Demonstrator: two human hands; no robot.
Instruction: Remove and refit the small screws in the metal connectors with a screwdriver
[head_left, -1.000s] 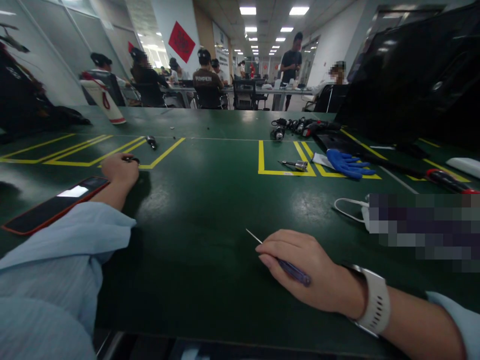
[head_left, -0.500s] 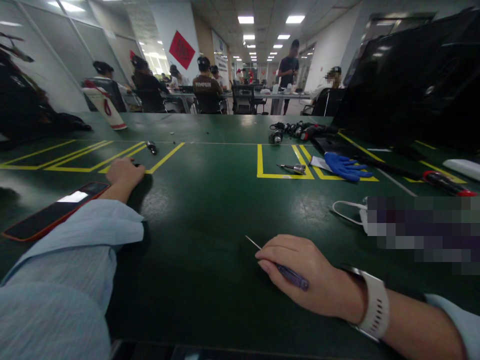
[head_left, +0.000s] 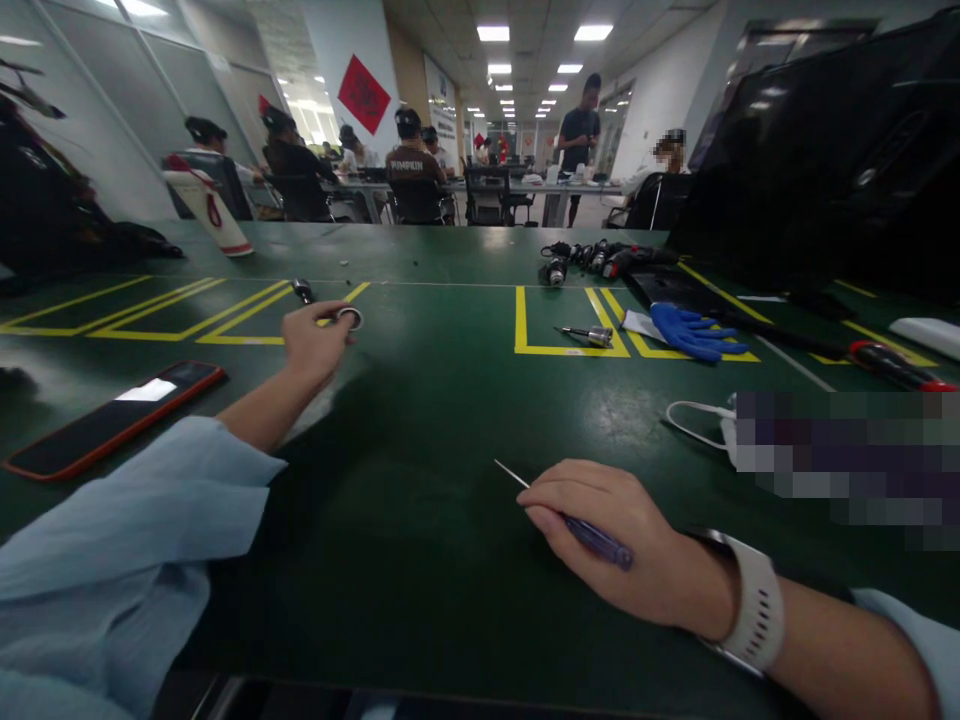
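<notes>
My left hand (head_left: pixel 316 342) is raised over the taped area at the left, its fingers closed on a small round part (head_left: pixel 349 318) with a pale, ring-like rim. Most of that part is hidden behind the fingers. Just beyond the hand a small metal fitting (head_left: pixel 302 291) lies on the green table (head_left: pixel 420 420). Low at the right, my right hand (head_left: pixel 600 540) is closed round a screwdriver (head_left: pixel 600 543) with a purple see-through handle. Its thin shaft sticks out past the fingertips, pointing up and left.
A phone (head_left: pixel 120 418) in an orange-red case lies at the left. Farther right are a metal tool bit (head_left: pixel 589 336), a blue glove (head_left: pixel 691 333), a red-and-black tool (head_left: pixel 892 366) and tangled cables (head_left: pixel 596 260). A white cup-like container (head_left: pixel 214 212) leans at the back left; people sit beyond.
My left hand has lifted from beside the phone and moved right, with the round part now showing in its fingers. The right hand has barely shifted, still holding the screwdriver.
</notes>
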